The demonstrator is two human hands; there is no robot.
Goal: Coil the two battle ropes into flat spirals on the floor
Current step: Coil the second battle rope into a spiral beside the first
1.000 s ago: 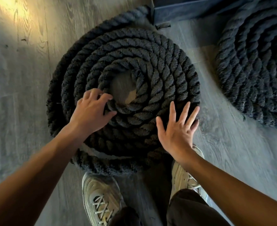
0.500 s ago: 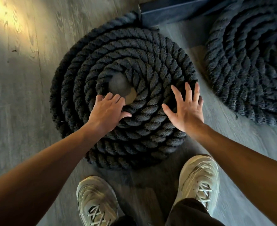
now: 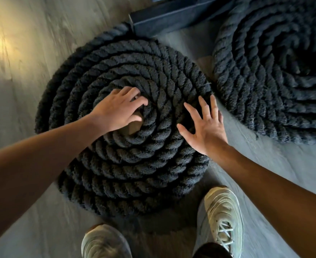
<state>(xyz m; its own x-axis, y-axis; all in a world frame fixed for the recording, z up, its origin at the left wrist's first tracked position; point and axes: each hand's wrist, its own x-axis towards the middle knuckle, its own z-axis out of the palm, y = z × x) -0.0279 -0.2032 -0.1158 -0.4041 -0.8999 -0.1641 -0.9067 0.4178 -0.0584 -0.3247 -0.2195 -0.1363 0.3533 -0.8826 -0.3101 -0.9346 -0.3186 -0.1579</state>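
Note:
A thick black battle rope (image 3: 127, 164) lies wound in a flat spiral on the grey wooden floor in front of me. My left hand (image 3: 116, 108) rests over the spiral's centre, fingers bent onto the innermost turn, partly covering the small gap of bare floor there. My right hand (image 3: 205, 125) lies flat with spread fingers on the right side of the same coil. A second black rope coil (image 3: 276, 75) sits to the upper right, cut off by the frame edge.
A dark metal base (image 3: 168, 17) stands beyond the near coil, and the rope's outer turn runs up to it. My two pale sneakers (image 3: 224, 218) stand at the coil's near edge. Bare floor (image 3: 14, 71) stretches to the left.
My left hand slid from the coil's left-front turns inward onto the centre. My right hand shifted along the right side. The view moved closer and my feet stepped back from the coil.

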